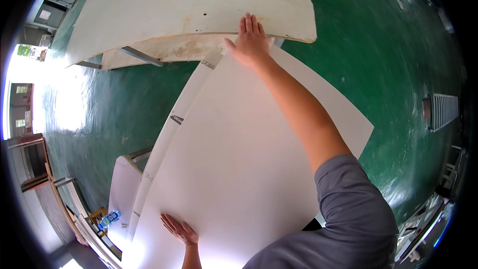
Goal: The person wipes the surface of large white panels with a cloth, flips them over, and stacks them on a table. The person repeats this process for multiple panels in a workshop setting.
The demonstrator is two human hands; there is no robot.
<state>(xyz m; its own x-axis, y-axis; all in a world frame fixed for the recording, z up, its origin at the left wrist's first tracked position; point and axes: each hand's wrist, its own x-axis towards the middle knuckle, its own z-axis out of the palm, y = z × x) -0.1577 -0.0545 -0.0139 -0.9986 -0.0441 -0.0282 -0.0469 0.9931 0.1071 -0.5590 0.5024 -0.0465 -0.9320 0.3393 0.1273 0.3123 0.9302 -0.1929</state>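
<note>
A large smooth white sheet stretches from near my body to the far worktable, covering most of the middle. A narrow paler strip with dark printed marks runs along its left side; whether it is a separate layer, I cannot tell. My right hand reaches out to the sheet's far end, fingers stretched over the edge of the cream worktable, thumb spread left. Low in the view, my left hand lies flat on the sheet near its left side, fingers extended. Neither hand grips anything.
Left of the sheet, a low white surface bears a blue-labelled plastic bottle. Grey metal supports show beneath the worktable. A slatted metal piece lies at the right on the green floor. Frames and boards stand lower left.
</note>
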